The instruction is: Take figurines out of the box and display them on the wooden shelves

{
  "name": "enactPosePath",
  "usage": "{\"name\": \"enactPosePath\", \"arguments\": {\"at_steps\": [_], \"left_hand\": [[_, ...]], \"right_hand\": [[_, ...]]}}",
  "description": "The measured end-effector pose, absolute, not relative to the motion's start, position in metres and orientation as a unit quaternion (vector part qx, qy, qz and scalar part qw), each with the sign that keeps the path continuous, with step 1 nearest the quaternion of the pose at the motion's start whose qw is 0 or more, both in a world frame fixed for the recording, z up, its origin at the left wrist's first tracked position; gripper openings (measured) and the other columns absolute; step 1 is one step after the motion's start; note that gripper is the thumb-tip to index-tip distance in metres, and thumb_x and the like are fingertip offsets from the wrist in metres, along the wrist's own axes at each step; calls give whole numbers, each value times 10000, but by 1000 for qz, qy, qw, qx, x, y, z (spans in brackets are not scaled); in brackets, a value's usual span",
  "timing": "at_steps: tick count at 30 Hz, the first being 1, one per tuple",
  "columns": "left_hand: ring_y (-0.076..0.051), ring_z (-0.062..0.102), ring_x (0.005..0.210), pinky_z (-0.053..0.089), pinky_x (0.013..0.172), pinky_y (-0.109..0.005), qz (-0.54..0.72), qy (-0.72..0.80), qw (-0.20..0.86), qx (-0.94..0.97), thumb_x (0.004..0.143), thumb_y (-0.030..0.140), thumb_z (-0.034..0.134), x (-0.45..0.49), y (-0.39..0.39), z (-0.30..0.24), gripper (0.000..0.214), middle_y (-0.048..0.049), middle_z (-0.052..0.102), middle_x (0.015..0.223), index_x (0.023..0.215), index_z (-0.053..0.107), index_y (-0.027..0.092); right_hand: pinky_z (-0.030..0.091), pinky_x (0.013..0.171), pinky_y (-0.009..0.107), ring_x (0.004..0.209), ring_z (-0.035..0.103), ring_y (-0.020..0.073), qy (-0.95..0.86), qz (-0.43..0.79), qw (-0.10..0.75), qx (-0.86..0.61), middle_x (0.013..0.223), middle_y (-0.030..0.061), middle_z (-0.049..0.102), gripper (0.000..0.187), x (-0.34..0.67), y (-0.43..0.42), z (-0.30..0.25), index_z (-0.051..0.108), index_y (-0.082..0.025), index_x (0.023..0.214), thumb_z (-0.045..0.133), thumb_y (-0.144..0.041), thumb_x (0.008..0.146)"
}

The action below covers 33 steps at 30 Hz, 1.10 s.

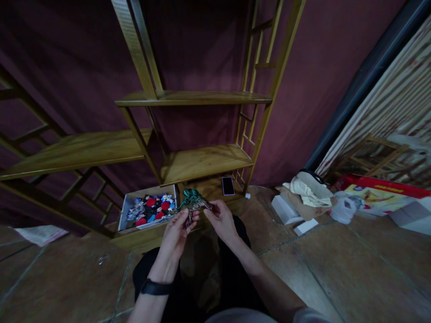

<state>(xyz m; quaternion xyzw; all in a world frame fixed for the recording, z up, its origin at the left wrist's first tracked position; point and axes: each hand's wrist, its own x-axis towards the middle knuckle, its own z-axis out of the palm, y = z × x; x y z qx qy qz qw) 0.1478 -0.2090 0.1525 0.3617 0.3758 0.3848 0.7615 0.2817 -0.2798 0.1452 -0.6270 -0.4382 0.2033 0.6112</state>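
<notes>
A small green and brown toy dinosaur (193, 202) is held between both hands, low in front of a wooden shelf unit (202, 161). My left hand (177, 233) pinches it from below, at its legs. My right hand (220, 217) grips its tail end with closed fingers. A black band sits on my left wrist. Just behind the toy, on the bottom shelf, an open white box (129, 204) holds several small colourful toy figures.
A dark phone (228, 185) lies on the bottom shelf to the right. My crossed legs rest on the tiled floor. Right of me lie white boxes (286, 209), a cream cloth (305, 190), a white bag and a red box (380, 188). Paper (40, 233) lies at the left.
</notes>
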Motion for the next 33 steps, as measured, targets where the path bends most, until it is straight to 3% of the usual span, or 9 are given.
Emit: {"name": "enactPosePath", "arguments": {"at_steps": [22,33], "left_hand": [[-160,669,798,534,662,-248,372,364,783,341,730,181,647,142,-215,154,157,-92,699,916,869,581,147],[-141,663,760,507,639,-221,408,381,735,385,639,247,725,146,-224,158,342,-69,705,883,951,623,150]], "right_hand": [[455,735,282,813,558,162,-460,194,599,-626,928,28,593,256,284,-284,147,581,-228,1034,525,-244,784],[456,727,277,783,563,158,-451,202,599,-630,928,30,605,270,285,-283,138,579,-224,1046,533,-272,784]]}}
